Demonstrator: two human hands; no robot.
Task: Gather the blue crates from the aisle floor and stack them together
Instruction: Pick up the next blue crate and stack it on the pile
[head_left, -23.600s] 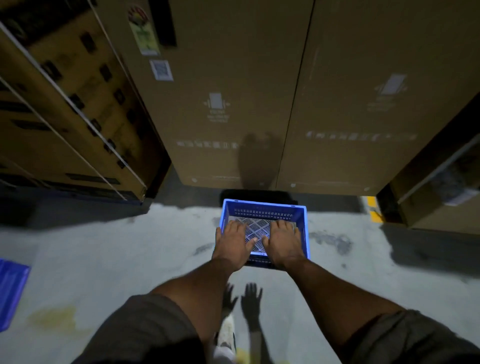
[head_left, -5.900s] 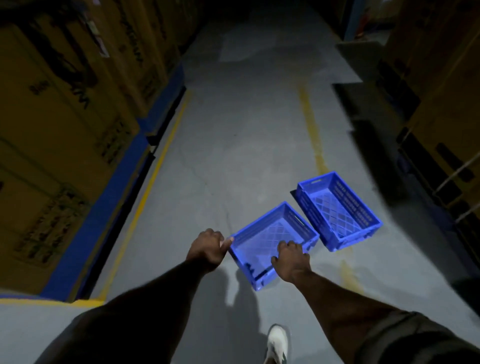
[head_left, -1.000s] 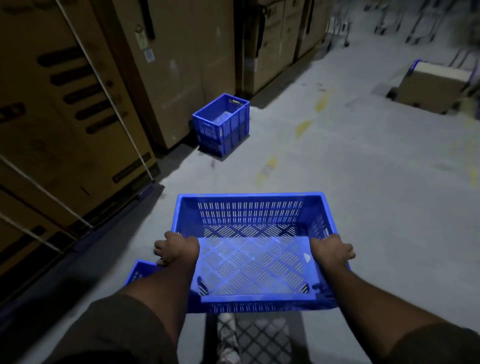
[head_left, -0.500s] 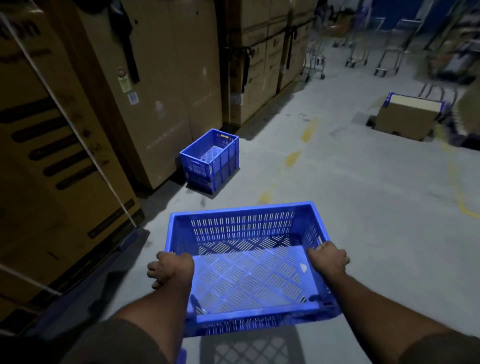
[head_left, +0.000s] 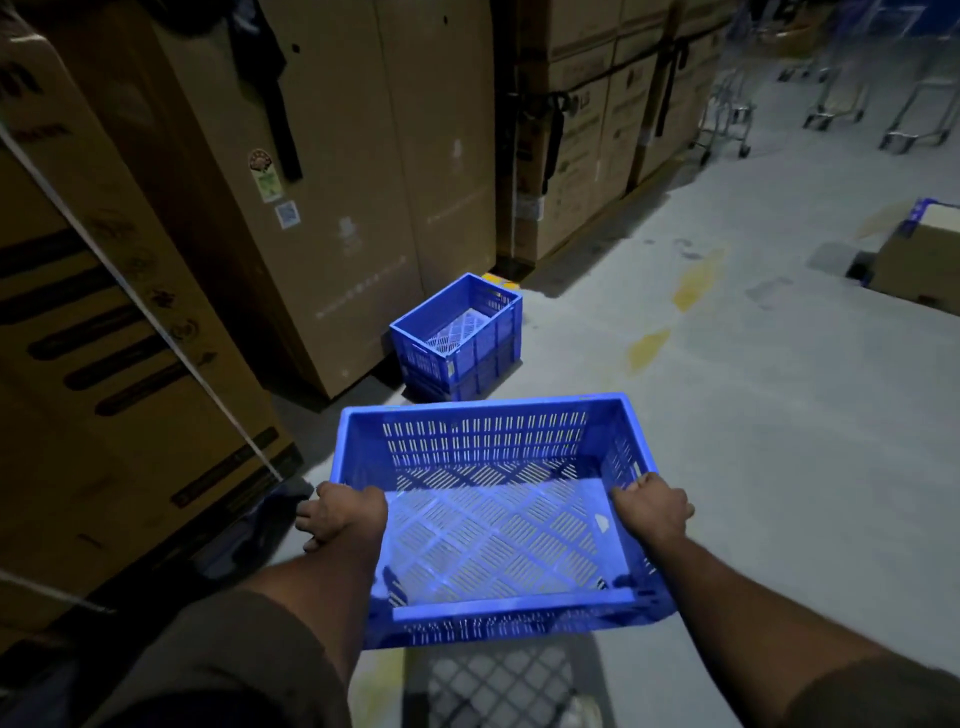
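Observation:
I carry an empty blue crate (head_left: 488, 441) with slotted walls in front of me, above the grey floor. My left hand (head_left: 343, 514) grips its left rim and my right hand (head_left: 652, 512) grips its right rim. Ahead and a little left, a stack of two blue crates (head_left: 457, 338) stands on the floor against tall cardboard boxes. The carried crate is level and casts a latticed shadow on the floor below it.
Tall cardboard boxes (head_left: 332, 171) with white straps line the left side. A lower cardboard box (head_left: 919, 260) sits on a blue base at far right. Metal trolleys (head_left: 831, 88) stand at the back right. Faded yellow marks (head_left: 696, 280) cross the floor.
I have walked forward with the crate in both hands; the stacked crates on the floor now sit closer and more central. The crate left behind on the floor has dropped out of view.

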